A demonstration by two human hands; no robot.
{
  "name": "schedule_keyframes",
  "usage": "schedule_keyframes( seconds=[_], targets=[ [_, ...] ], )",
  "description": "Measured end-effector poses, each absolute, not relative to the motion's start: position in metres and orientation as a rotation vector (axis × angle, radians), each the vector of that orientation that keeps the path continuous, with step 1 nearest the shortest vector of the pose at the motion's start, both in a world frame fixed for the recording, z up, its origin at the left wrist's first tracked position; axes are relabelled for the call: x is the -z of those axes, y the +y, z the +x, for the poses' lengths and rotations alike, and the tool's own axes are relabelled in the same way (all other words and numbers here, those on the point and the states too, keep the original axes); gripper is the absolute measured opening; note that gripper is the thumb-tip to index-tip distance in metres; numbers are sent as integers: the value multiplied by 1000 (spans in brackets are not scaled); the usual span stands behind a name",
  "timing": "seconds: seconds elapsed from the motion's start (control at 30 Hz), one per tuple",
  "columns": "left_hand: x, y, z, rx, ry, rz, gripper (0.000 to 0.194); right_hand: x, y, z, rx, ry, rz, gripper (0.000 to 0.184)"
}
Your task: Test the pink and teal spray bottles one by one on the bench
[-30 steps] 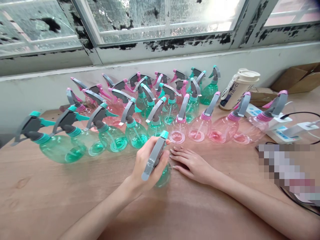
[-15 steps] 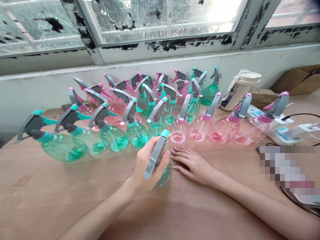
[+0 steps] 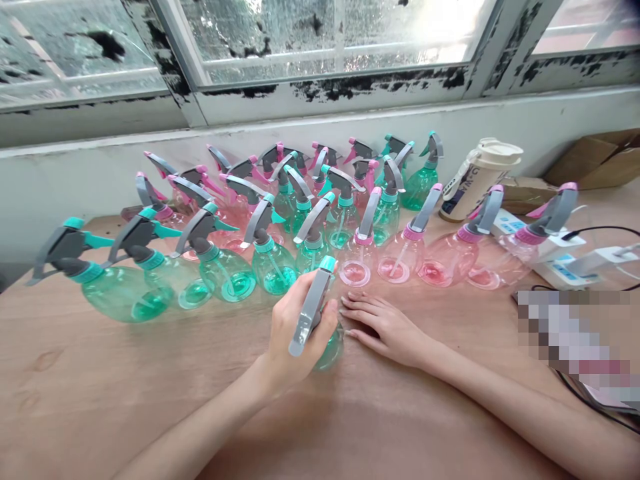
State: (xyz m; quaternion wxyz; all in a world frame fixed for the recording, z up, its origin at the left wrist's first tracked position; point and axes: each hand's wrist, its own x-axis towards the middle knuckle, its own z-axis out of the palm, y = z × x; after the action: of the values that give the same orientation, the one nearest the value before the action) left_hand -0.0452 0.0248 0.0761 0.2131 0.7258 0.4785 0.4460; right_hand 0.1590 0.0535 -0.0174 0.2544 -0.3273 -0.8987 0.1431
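Observation:
My left hand (image 3: 295,327) is wrapped round the neck of a green spray bottle (image 3: 330,350) with a grey and teal trigger head. Part of that bottle is hidden behind the fingers and thumb. Just to its right, my right hand (image 3: 387,327) rests on the wooden table (image 3: 400,413), palm down, fingers stretched out, holding nothing. Beyond the hands stands a front row of spray bottles, green ones (image 3: 277,270) on the left and pink ones (image 3: 357,260) on the right.
More pink and green spray bottles (image 3: 423,180) crowd behind the front row, near the wall. At the right are a white-lidded cup (image 3: 475,180), brown cardboard (image 3: 595,157), a power strip (image 3: 563,267) with cables, and a blurred-out flat object (image 3: 585,353).
The head of the held spray bottle has turned or tilted very slightly within my left hand. My right hand stays where it was.

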Motion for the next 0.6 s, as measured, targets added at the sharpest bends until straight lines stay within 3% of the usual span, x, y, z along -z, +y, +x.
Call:
schedule_keyframes(
  seconds=[0.6],
  targets=[
    [-74, 29, -46, -1241, 1221, 2060, 28, 18, 55, 160, -401, -2428, -871, 38]
  ],
)
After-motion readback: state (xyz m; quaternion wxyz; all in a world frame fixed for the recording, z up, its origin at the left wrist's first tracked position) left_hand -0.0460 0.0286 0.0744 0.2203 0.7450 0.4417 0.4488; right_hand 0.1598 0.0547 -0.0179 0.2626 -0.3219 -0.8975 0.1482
